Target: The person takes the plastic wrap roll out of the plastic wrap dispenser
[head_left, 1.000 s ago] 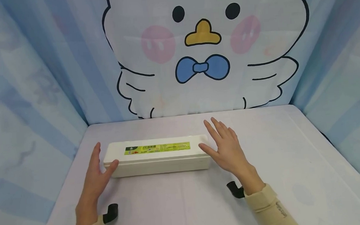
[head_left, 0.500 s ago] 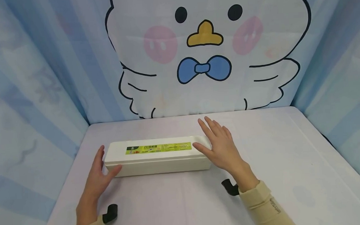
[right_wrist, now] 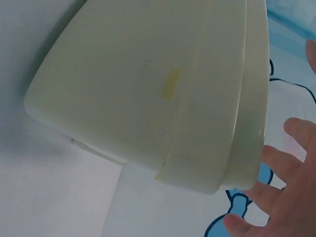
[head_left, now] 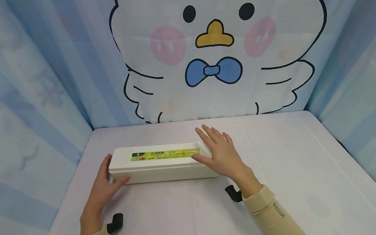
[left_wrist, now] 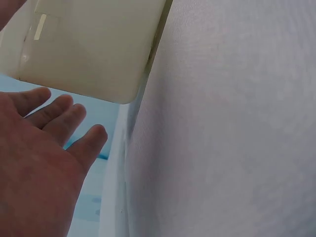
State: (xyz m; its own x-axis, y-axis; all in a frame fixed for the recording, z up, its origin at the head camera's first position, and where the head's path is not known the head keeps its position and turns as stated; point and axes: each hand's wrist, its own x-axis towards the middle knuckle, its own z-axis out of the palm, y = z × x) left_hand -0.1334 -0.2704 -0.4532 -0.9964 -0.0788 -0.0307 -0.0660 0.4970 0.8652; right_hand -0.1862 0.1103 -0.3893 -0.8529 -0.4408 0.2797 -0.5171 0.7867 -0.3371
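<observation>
A long white cling film box (head_left: 169, 174) with a ridged lid edge lies crosswise on the table, a yellow-green label (head_left: 164, 155) along its top. At its left end is my left hand (head_left: 99, 193), thumb along the front face and fingers reaching behind the end. The left wrist view shows those fingers spread beside the box's end. My right hand (head_left: 222, 158) hovers over the right end with fingers spread, its thumb overlapping the label's edge in the head view. From the right wrist, the fingers (right_wrist: 279, 163) appear beyond the lid's edge. Neither hand grips the box.
The white-covered table (head_left: 294, 183) runs back to a curtain (head_left: 177, 100) printed with a cartoon bird. More blue curtain (head_left: 28, 125) hangs on both sides. A black curved piece (head_left: 115, 223) sticks out at each sleeve cuff.
My right hand has moved left over the box's right end. My left hand has moved slightly right and closer around the left end. The box has stayed put.
</observation>
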